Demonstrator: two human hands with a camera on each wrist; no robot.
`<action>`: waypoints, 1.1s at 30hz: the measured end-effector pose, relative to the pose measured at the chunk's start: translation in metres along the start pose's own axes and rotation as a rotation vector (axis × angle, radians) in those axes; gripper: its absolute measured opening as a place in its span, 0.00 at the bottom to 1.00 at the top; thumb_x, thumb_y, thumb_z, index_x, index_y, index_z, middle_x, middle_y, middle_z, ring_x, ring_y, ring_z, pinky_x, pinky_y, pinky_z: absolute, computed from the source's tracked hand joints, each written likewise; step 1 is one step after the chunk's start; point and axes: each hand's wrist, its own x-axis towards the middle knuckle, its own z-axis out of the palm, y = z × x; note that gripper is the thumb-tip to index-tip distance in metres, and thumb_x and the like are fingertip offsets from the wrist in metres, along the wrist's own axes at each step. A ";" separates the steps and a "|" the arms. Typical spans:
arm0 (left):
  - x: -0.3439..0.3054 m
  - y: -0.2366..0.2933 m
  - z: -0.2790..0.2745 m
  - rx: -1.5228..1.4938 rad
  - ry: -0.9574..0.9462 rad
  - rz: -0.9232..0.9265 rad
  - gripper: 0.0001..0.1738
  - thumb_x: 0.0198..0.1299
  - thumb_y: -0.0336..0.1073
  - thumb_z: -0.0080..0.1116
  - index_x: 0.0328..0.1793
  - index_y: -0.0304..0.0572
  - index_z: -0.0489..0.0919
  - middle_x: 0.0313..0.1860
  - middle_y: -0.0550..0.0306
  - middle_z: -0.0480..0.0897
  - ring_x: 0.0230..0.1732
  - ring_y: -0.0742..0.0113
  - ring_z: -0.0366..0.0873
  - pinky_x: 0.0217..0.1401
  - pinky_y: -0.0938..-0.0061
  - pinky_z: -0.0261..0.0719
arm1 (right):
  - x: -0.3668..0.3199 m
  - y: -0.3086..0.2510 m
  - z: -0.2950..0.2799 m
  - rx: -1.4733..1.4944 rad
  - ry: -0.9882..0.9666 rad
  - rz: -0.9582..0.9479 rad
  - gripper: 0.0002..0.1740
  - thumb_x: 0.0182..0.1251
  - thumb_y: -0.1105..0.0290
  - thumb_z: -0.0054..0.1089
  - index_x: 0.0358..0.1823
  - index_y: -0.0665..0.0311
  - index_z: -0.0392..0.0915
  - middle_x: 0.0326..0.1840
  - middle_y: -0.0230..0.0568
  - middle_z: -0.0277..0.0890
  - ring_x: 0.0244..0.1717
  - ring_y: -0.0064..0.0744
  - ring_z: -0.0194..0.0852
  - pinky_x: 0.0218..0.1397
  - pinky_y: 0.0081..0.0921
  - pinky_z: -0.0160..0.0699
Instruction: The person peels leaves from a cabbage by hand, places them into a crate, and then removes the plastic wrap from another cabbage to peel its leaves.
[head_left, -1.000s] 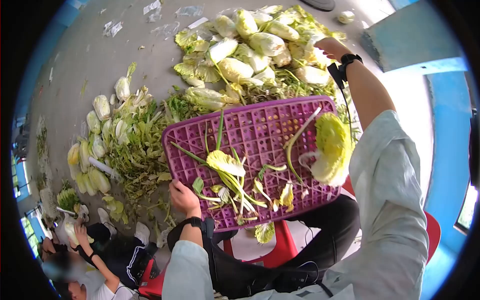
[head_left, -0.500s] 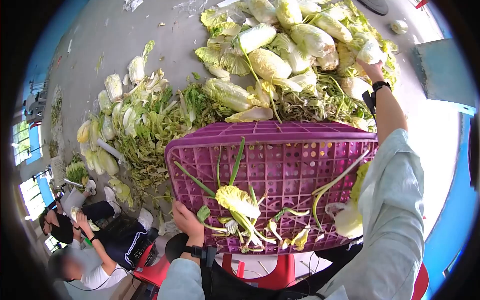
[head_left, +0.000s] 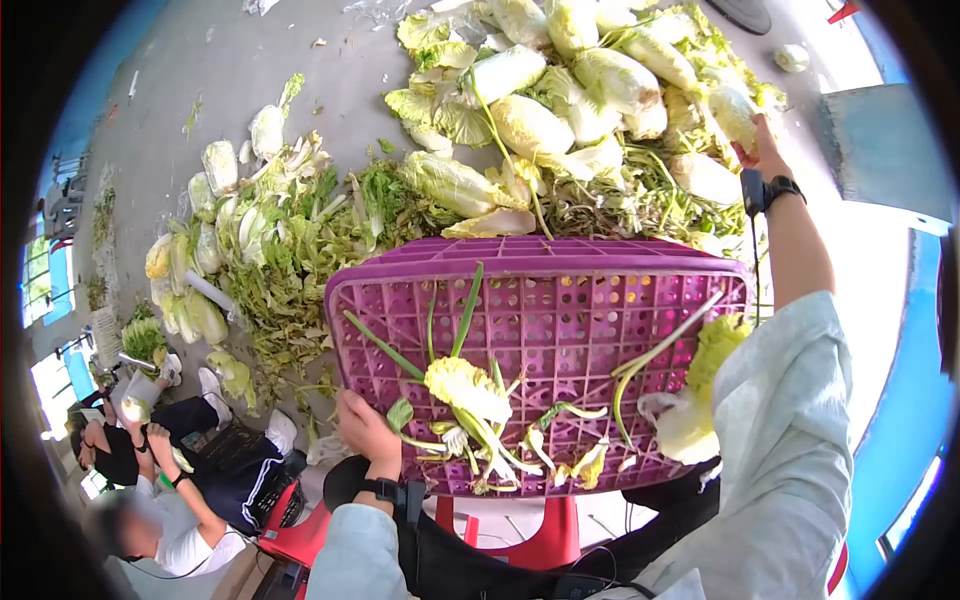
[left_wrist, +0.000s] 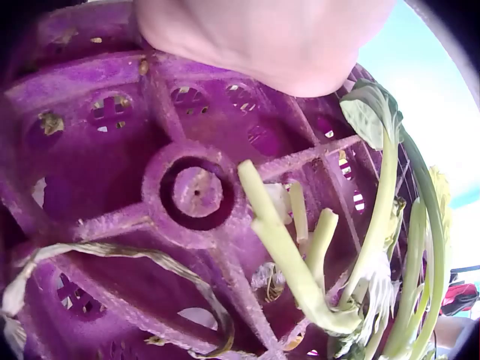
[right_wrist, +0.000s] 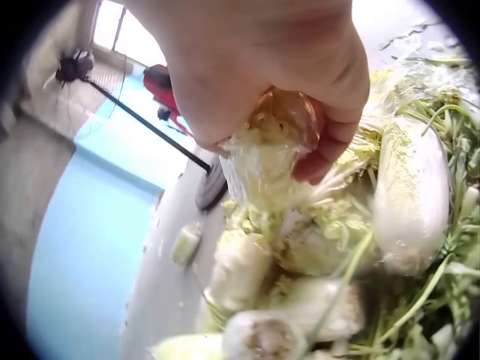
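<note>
At the pile's right side my right hand (head_left: 768,158) grips a napa cabbage (head_left: 732,110). The right wrist view shows thumb and fingers curled round the end of this cabbage (right_wrist: 262,169), which has a clear, shiny film on it. My left hand (head_left: 366,428) holds the left edge of an upturned purple plastic crate (head_left: 540,266) in front of my lap. On its ribbed base lie green onion stalks (head_left: 468,312), a yellowish cabbage leaf (head_left: 466,390) and other scraps. Another napa cabbage (head_left: 688,430) lies at the crate's right end, partly hidden by my sleeve.
Beyond the crate, a heap of napa cabbages (head_left: 535,125) covers the floor. Trimmed leaves (head_left: 290,285) and more cabbages (head_left: 195,310) lie to the left. Another person (head_left: 200,500) sits at lower left. A blue block (head_left: 885,150) stands at right. A red stool (head_left: 545,540) is below.
My right hand has reached out to the pile and taken hold of a cabbage. The crate's far side has tipped up. My left hand stays at its edge. The view has shifted.
</note>
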 end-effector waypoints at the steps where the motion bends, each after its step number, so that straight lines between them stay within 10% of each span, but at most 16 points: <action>1: 0.002 0.002 0.000 0.034 0.004 -0.011 0.25 0.79 0.50 0.38 0.45 0.36 0.78 0.39 0.33 0.82 0.43 0.28 0.77 0.46 0.44 0.70 | -0.026 -0.010 0.005 0.022 -0.016 -0.006 0.34 0.64 0.43 0.67 0.60 0.61 0.74 0.52 0.43 0.81 0.44 0.33 0.83 0.42 0.21 0.89; 10: 0.000 0.019 -0.012 0.082 0.021 -0.033 0.25 0.77 0.53 0.41 0.47 0.43 0.82 0.42 0.39 0.86 0.43 0.32 0.82 0.45 0.41 0.77 | -0.368 -0.087 0.012 0.299 -0.437 -0.080 0.32 0.76 0.47 0.59 0.66 0.68 0.71 0.55 0.53 0.80 0.51 0.40 0.84 0.50 0.25 0.92; 17: -0.001 0.017 -0.018 0.011 -0.009 -0.037 0.24 0.75 0.55 0.44 0.51 0.45 0.83 0.44 0.40 0.87 0.46 0.33 0.83 0.49 0.39 0.78 | -0.558 0.005 -0.020 0.399 -0.640 0.033 0.31 0.73 0.48 0.61 0.62 0.68 0.74 0.51 0.49 0.82 0.45 0.37 0.82 0.48 0.29 0.87; 20: 0.001 0.016 -0.023 -0.029 -0.018 -0.031 0.25 0.74 0.53 0.45 0.59 0.41 0.80 0.54 0.40 0.84 0.56 0.36 0.80 0.59 0.43 0.75 | -0.583 0.081 -0.035 -0.221 -0.647 -0.662 0.35 0.65 0.69 0.75 0.70 0.66 0.67 0.63 0.47 0.77 0.60 0.38 0.79 0.64 0.35 0.81; 21: 0.003 0.009 -0.020 -0.063 0.047 0.019 0.26 0.73 0.51 0.47 0.62 0.37 0.79 0.58 0.39 0.83 0.59 0.36 0.78 0.63 0.45 0.74 | -0.608 0.091 -0.027 -0.801 -0.410 -1.204 0.41 0.59 0.78 0.79 0.72 0.66 0.64 0.67 0.47 0.75 0.66 0.39 0.76 0.70 0.36 0.77; 22: 0.003 0.009 -0.023 -0.117 0.082 -0.005 0.27 0.71 0.49 0.50 0.64 0.33 0.76 0.60 0.37 0.81 0.60 0.37 0.77 0.65 0.47 0.73 | -0.607 0.110 -0.024 -0.698 -0.542 -1.049 0.47 0.52 0.82 0.82 0.73 0.65 0.64 0.68 0.49 0.74 0.73 0.41 0.71 0.78 0.35 0.67; 25: -0.002 0.010 -0.030 -0.508 0.012 -0.022 0.32 0.67 0.43 0.60 0.71 0.30 0.70 0.69 0.35 0.74 0.69 0.44 0.73 0.70 0.53 0.72 | -0.594 0.166 -0.013 -0.552 -0.624 -0.964 0.34 0.64 0.76 0.74 0.70 0.65 0.68 0.62 0.46 0.79 0.60 0.39 0.80 0.61 0.33 0.84; 28: -0.043 0.062 -0.077 -0.979 -0.317 0.037 0.28 0.68 0.39 0.61 0.70 0.29 0.70 0.68 0.40 0.75 0.70 0.54 0.72 0.76 0.60 0.66 | -0.581 0.184 0.006 0.478 -0.823 0.438 0.26 0.74 0.56 0.63 0.65 0.63 0.73 0.54 0.46 0.82 0.45 0.38 0.83 0.45 0.30 0.89; 33: -0.104 0.077 -0.079 -0.973 -0.480 0.138 0.26 0.71 0.40 0.59 0.69 0.33 0.71 0.68 0.43 0.75 0.72 0.57 0.70 0.77 0.62 0.64 | -0.589 0.229 -0.009 0.685 -0.880 0.582 0.32 0.73 0.42 0.56 0.62 0.63 0.77 0.47 0.50 0.83 0.35 0.37 0.82 0.37 0.27 0.89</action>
